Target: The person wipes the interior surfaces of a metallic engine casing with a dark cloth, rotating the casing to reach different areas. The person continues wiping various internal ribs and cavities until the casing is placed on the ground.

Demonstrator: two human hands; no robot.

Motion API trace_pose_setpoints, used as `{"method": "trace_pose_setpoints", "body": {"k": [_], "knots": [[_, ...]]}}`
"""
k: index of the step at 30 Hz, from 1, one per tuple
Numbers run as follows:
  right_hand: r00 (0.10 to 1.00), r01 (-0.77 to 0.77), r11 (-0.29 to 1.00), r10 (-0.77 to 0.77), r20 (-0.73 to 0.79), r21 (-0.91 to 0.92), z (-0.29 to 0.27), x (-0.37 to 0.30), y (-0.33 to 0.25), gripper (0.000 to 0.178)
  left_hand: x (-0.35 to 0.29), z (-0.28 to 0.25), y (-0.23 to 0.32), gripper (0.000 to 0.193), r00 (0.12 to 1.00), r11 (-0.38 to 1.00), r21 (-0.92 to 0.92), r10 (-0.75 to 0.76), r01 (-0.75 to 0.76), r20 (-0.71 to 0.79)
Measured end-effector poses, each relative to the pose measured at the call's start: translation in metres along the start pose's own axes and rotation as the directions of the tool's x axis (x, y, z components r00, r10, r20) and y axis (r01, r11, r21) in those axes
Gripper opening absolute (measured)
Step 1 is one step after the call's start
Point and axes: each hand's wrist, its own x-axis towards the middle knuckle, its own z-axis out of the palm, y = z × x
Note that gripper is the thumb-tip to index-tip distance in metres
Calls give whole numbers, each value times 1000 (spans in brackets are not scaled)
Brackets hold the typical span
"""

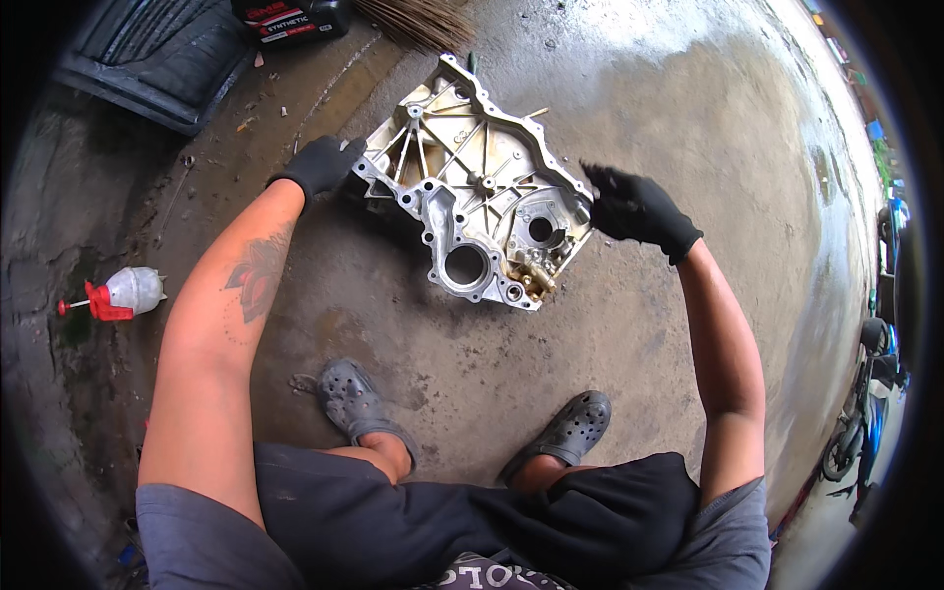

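A silvery cast-metal engine cover (472, 177) with ribs, bolt holes and a large round opening lies tilted before me, with brown oily stains on its inner face. My left hand (323, 167), in a black glove, grips the cover's left edge; the fingertips are partly hidden there. At the opposite side, my right hand (644, 208), also black-gloved, is beside the right edge with its fingers stretched out. Whether the right palm touches the metal I cannot tell.
Wet concrete floor (688, 128) lies around the cover. To the left stands a white spray bottle (136, 290) with a red trigger. A black tray (157, 69), a dark oil bottle (290, 20) and a broom (418, 22) sit at the far left. Motorbikes (865, 413) stand far right.
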Motion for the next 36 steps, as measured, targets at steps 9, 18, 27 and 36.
{"method": "trace_pose_setpoints", "body": {"k": [9,18,27,36], "knots": [[992,98,842,-127,-18,-531,72,38,-25,43,-8,-7,10,75,1000,1000,16,-13,13,-10],[982,178,723,-168,80,-668,128,36,-59,59,-17,-16,22,78,999,991,130,32,-29,-21],[994,95,993,-99,50,73,81,47,-79,23,-18,-26,29,77,991,990,140,-24,5,135],[945,325,866,-281,167,-381,122,53,-87,51,-23,-19,27,80,999,995,91,-44,42,18]]}}
